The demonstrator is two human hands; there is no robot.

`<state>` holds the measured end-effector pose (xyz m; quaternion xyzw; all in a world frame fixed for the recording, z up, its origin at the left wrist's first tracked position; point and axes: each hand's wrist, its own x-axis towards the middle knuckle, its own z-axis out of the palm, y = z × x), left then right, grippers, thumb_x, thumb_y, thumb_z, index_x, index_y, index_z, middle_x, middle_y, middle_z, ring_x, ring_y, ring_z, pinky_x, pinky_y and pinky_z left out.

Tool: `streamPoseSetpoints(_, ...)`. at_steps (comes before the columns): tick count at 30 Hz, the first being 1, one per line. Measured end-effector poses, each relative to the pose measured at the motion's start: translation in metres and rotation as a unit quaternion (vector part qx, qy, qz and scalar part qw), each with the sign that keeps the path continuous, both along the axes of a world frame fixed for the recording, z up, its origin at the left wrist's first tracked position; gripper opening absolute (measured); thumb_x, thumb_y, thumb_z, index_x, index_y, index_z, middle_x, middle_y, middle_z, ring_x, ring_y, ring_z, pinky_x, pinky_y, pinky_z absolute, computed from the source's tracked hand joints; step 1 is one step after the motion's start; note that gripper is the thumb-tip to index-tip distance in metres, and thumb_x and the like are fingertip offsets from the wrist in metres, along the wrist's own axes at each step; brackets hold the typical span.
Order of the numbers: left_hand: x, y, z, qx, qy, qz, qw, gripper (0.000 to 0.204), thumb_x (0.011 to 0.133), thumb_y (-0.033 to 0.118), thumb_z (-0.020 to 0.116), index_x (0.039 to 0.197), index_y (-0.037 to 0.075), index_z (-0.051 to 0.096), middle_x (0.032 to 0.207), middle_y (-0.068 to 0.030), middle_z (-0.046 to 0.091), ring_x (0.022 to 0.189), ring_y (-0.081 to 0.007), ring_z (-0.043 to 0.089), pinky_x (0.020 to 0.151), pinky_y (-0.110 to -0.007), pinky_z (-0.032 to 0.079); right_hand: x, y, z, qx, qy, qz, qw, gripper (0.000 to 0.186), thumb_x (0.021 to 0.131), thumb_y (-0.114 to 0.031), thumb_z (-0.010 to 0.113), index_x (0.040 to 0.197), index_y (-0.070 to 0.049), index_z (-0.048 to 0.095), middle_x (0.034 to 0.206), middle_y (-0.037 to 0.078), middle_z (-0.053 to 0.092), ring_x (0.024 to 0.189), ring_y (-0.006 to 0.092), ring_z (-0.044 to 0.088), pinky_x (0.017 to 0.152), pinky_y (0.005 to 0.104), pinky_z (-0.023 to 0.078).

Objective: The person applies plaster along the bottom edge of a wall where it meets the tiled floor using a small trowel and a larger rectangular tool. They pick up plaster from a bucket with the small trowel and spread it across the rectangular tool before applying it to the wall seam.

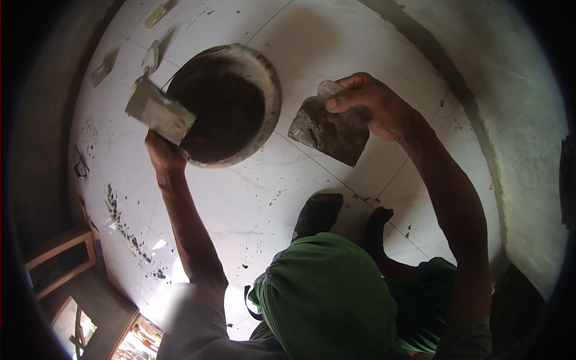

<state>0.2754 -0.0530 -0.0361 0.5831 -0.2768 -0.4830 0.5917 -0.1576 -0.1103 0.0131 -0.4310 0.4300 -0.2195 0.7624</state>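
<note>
A round bucket (271,102) with dark, wet-looking material inside stands on the white tiled floor. At its left edge my left hand (163,155) is closed on a flat, rectangular grey tool (157,109), which tilts over the rim. Right of the bucket my right hand (375,105) grips a flat trowel (327,135) by a pale handle, thumb forward. Its blade is coated with thick grey mortar and is held apart from the bucket. The underside of each tool is hidden.
Small pieces (150,57) lie beyond the bucket. Grey crumbs (114,210) are scattered at left. Walls (525,180) curve around both sides; a wooden frame (60,258) is at lower left. My dark-shod feet (318,213) and a green cloth-covered shape (327,294) fill the lower middle.
</note>
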Motion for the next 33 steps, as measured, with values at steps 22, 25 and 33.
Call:
streamPoseSetpoints(22,-0.250,0.013,0.084,0.085,0.427,-0.225,0.872,0.042,0.107,0.026,0.052,0.138,-0.002,0.057,0.130,-0.0135,0.068,0.113,-0.0231,0.070,0.100,-0.042,0.059,-0.039,0.032,0.096,-0.766,0.251,0.086,0.585,0.044,0.084,0.008,0.062,0.128,0.004,0.067,0.128,0.021,0.073,0.118,0.0373,0.072,0.095,0.0440,0.065)
streamPoseSetpoints(25,-0.275,0.005,0.079,0.103,0.453,-0.241,0.852,0.043,0.107,0.029,0.053,0.138,-0.001,0.057,0.130,-0.0135,0.068,0.113,-0.0236,0.070,0.101,-0.043,0.059,-0.078,0.058,0.088,-0.763,0.301,0.030,0.572,0.045,0.084,0.009,0.062,0.129,0.004,0.067,0.127,0.020,0.073,0.119,0.0376,0.072,0.095,0.0435,0.065)
streamPoseSetpoints(33,-0.333,-0.024,0.068,0.003,0.414,-0.383,0.826,0.040,0.108,0.025,0.052,0.138,0.000,0.056,0.127,-0.0117,0.068,0.112,-0.0234,0.070,0.100,-0.041,0.059,-0.202,0.114,0.087,-0.558,0.383,-0.138,0.723,0.046,0.083,0.015,0.062,0.128,0.003,0.069,0.123,0.022,0.075,0.114,0.0355,0.075,0.095,0.0399,0.063)
